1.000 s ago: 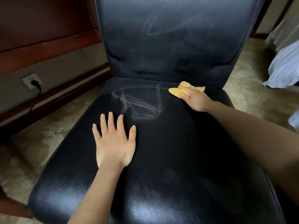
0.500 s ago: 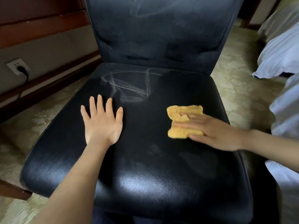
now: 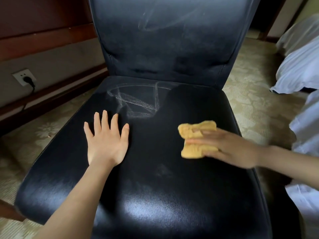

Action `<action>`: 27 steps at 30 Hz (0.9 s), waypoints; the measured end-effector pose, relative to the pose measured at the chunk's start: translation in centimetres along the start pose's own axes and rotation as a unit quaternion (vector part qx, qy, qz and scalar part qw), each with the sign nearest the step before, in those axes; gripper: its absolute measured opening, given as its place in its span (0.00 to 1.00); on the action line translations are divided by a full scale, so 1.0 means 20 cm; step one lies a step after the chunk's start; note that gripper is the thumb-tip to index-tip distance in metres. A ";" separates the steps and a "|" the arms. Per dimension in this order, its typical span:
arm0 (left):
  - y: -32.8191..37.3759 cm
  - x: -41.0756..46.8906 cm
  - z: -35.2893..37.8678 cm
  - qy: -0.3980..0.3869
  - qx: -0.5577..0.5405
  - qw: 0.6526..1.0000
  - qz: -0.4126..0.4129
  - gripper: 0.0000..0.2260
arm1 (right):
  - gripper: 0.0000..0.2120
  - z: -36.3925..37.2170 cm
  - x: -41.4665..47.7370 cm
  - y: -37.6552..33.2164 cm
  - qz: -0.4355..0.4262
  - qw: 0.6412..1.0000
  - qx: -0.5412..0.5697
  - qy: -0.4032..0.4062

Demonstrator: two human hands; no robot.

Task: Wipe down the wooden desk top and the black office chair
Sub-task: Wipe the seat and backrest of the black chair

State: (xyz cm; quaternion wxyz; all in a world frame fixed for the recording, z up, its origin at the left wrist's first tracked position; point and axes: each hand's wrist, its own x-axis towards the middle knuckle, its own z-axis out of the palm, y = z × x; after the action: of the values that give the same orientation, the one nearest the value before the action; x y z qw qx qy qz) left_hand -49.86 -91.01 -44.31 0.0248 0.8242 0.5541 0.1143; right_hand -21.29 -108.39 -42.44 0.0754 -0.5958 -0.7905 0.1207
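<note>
Your right grip (image 3: 231, 149) pressed flat, straight fingers onto the yellow cloth (image 3: 191, 135), which lay under them on the black office chair (image 3: 155, 187) seat. Your left grip (image 3: 107, 140) rested spread flat, well apart.

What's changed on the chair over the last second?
The right hand dragged the yellow cloth from the rear of the seat, by the backrest, forward toward the person. Nothing was grabbed or released. The left hand stays flat on the seat, and the whitish streaks remain.

Right hand (image 3: 229, 149) blurred; cloth (image 3: 190, 132) seemingly half-hidden.
</note>
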 end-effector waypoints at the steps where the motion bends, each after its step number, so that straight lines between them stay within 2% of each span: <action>1: 0.01 -0.01 0.00 0.000 -0.001 1.000 -0.002 0.29 | 0.20 -0.03 0.03 0.04 0.043 0.999 0.028 0.005; 9: 0.04 -0.04 -0.01 0.008 -0.020 1.000 -0.020 0.29 | 0.22 -0.19 0.47 0.45 0.258 0.962 0.038 0.080; 12: 0.06 -0.04 -0.01 0.006 -0.020 0.999 -0.026 0.30 | 0.23 -0.22 0.66 0.52 0.348 0.930 0.047 0.104; 15: 0.07 -0.03 0.00 0.003 -0.018 0.999 -0.036 0.30 | 0.24 -0.21 0.84 0.50 0.391 0.913 0.042 0.108; 18: 0.07 -0.03 0.00 0.008 -0.017 0.999 -0.039 0.29 | 0.23 -0.17 0.98 0.37 0.349 0.930 0.032 0.106; 22: 0.06 -0.03 0.01 0.008 -0.008 0.999 -0.037 0.28 | 0.18 -0.10 1.03 0.14 0.206 0.973 0.006 0.108; 27: 0.07 -0.03 0.00 0.008 0.000 0.999 -0.039 0.26 | 0.18 -0.04 0.94 -0.05 0.123 0.987 -0.002 0.101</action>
State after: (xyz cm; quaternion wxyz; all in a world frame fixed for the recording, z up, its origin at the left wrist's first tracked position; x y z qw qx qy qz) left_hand -48.88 -92.15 -44.19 0.0244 0.8009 0.5862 0.1198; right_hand -27.20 -90.41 -41.93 0.1384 -0.6974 -0.7000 0.0670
